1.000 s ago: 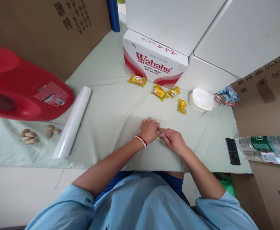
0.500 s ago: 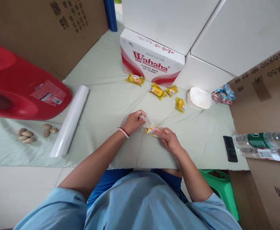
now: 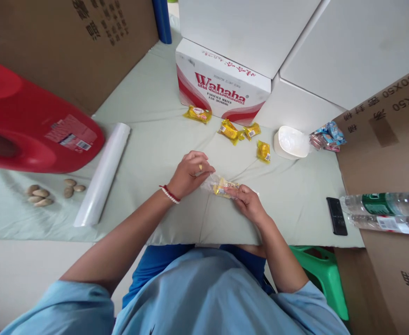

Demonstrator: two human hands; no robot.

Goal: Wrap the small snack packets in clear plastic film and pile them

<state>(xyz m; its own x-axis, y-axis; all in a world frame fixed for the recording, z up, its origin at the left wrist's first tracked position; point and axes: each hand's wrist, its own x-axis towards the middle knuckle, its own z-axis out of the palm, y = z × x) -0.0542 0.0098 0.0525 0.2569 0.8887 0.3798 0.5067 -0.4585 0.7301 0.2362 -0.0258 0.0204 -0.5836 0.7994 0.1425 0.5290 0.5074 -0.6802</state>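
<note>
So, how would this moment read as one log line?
right hand: holds clear bag with yellow packet | left hand: at bag's left end | beyond: four more yellow packets, white tub

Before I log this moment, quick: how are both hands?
Left hand: loosely curled at the clear plastic wrapping; grip cannot be told.
Right hand: closed, holding that wrapping and a small yellow packet.

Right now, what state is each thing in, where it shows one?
Clear bag: gripped, yellow packet inside
Right hand: closed on it
Left hand: fingers bent, grip unclear
Four yellow packets: wrapped, lying loose
White tub: open-topped
Plastic bottles: lying sideways
Phone: lying flat
White roll: lying down
Wahaha box: upright
Red jug: cap not visible
</note>
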